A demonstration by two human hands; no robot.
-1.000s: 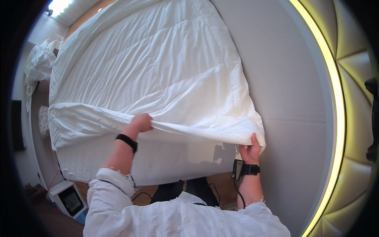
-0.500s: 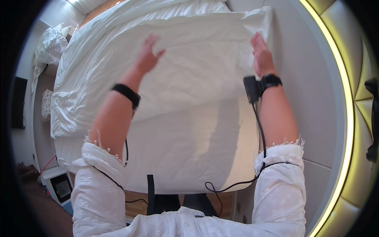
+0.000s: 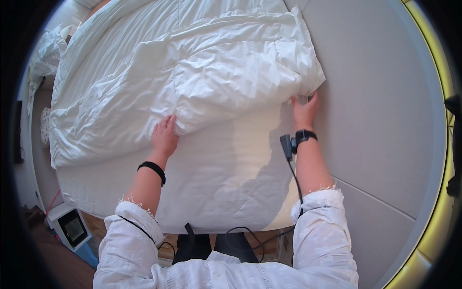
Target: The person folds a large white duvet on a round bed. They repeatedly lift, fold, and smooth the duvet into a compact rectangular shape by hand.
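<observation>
While the left hand [image 3: 165,137] is laid, fingers extended, at the near edge of the white quilt [image 3: 226,72], the right hand [image 3: 304,111] is placed nearer its right corner, thumb and fingers parted (whether it is pinched by either cannot be told). The quilt is spread forward of both hands across the mattress [image 3: 202,183], its near edge slanted away rightward.

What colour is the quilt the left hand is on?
Plain white quilt; the head view shows it best.
</observation>
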